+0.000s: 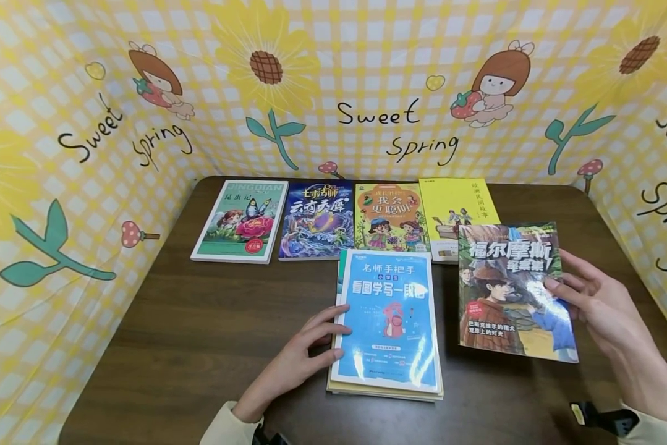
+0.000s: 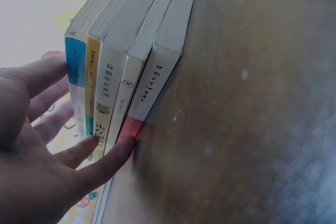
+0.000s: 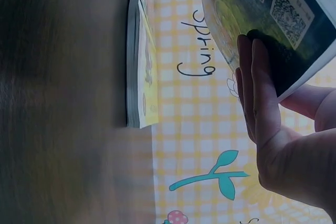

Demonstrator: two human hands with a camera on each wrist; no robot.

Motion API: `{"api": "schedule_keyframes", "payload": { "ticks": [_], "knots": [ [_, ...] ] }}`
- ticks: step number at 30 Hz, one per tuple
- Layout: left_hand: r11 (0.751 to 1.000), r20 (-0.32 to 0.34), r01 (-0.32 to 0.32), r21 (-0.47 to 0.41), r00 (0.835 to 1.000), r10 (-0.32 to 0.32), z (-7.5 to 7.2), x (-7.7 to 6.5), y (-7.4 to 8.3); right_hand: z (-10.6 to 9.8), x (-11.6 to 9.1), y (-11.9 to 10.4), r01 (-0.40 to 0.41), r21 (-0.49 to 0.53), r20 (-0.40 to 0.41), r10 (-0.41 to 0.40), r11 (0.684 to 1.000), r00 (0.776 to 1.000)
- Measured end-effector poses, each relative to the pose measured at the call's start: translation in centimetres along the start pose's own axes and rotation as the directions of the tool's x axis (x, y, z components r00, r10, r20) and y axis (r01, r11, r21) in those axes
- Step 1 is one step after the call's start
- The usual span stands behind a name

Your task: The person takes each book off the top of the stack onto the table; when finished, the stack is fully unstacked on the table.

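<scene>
My right hand (image 1: 600, 303) holds a comic-style book (image 1: 514, 290) by its right edge, thumb on the front cover and fingers behind. The book is raised over the table; its dark back with QR codes shows in the right wrist view. My left hand (image 1: 305, 352) rests at the left side of a stack topped by a blue book (image 1: 386, 321). Seen from the left wrist, spread fingertips touch the stacked spines, among them a white spine with a red end (image 2: 152, 85). A green edge (image 1: 341, 272) sticks out under the blue book.
Along the back of the brown table (image 1: 199, 346) lie a green-bordered book (image 1: 241, 222), a purple-blue book (image 1: 318, 222), an orange book (image 1: 391, 216) and a yellow book (image 1: 458, 204), which the raised book partly overlaps. A checked yellow cloth (image 1: 366, 80) surrounds the table's back and sides.
</scene>
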State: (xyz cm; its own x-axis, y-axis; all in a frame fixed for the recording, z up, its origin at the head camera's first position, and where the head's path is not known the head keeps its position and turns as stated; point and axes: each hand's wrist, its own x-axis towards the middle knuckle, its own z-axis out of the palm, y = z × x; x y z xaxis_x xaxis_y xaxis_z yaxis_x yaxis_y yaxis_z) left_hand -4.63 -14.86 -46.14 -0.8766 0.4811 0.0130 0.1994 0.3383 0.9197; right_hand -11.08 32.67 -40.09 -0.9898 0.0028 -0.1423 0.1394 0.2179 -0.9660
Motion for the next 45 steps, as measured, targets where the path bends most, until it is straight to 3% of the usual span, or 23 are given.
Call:
{"api": "schedule_keyframes", "payload": {
  "ticks": [4, 11, 22, 35, 45],
  "knots": [
    [1.000, 0.001, 0.009, -0.002, 1.000, -0.009, 0.0, 0.0, 0.1, -0.2, 0.0, 0.1, -0.004, -0.012, -0.006, 0.004, 1.000, 1.000],
    [1.000, 0.000, 0.003, 0.002, 1.000, -0.003, 0.0, 0.0, 0.0, 0.0, 0.1, 0.1, -0.019, 0.060, 0.025, 0.017, 0.998, 1.000],
    [1.000, 0.000, -0.021, 0.008, 1.000, 0.021, 0.0, 0.2, 0.1, 0.6, 0.2, 0.3, -0.016, -0.125, 0.033, 0.020, 0.992, 0.999],
    [1.000, 0.000, -0.016, 0.002, 1.000, 0.016, 0.0, 0.0, 0.0, -1.3, 1.3, 2.0, -0.090, -0.215, -0.026, 0.087, 0.972, 0.996],
    [1.000, -0.002, -0.013, -0.003, 1.000, 0.013, 0.0, 0.0, 0.0, -1.6, 1.7, 2.3, -0.086, -0.274, 0.002, 0.090, 0.958, 0.996]
  ]
}}
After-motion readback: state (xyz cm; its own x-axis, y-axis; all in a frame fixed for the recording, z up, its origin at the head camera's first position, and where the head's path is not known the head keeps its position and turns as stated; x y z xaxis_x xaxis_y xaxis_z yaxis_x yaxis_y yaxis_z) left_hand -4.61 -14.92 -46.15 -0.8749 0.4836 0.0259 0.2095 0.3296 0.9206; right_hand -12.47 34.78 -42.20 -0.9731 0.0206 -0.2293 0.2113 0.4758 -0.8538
